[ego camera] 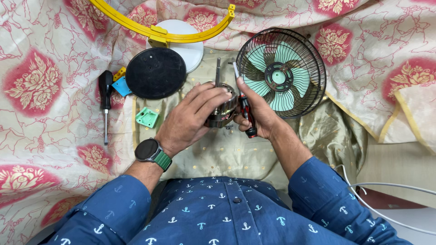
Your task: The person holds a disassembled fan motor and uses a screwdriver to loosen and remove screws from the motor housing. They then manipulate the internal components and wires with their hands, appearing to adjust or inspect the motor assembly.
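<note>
My left hand (190,117) wraps over a round metal fan motor (223,112) with its shaft (218,71) pointing away from me. My right hand (258,112) grips a red-and-black screwdriver (246,114), its tip up near the motor's right side. Just right of both hands stands a black wire fan cage (282,71) with pale green blades inside. A smartwatch with a green strap sits on my left wrist.
A black round disc (155,73) lies left of the motor, over a white round base (190,47) and a yellow curved bracket (163,31). A black screwdriver (106,102), a blue-yellow part (121,84) and a green square piece (147,117) lie on the floral cloth. White cable (386,199) at lower right.
</note>
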